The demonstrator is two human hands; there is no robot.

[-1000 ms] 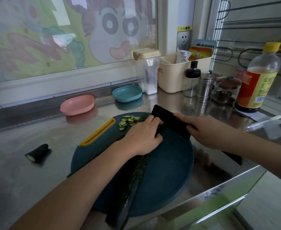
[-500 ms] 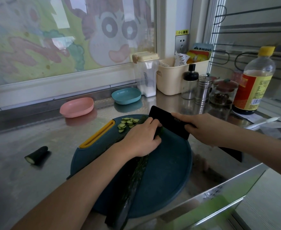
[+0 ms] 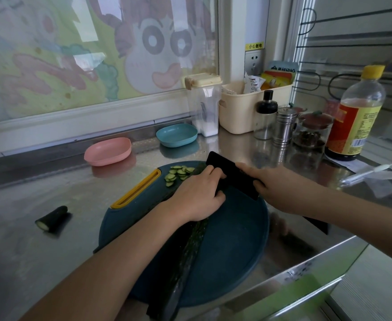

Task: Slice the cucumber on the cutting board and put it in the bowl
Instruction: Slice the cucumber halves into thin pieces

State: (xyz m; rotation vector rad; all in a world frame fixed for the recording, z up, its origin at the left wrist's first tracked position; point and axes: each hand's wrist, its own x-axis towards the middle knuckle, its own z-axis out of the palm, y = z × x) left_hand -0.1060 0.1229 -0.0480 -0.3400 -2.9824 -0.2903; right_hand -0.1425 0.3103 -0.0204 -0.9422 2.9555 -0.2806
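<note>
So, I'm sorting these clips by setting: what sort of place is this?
Most likely a home kitchen: a stainless-steel counter carries a cutting board with cucumber slices, and a yellow-capped sauce bottle and metal shaker stand behind.

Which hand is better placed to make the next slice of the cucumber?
The right hand: it grips the black knife over the cucumber, which the left hand holds on the cutting board.

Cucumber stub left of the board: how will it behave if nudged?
The cucumber stub lies on its side, round, so probably rolls on the shiny steel counter. Short and thick: likely stiff. Cut face may be slick.
</note>
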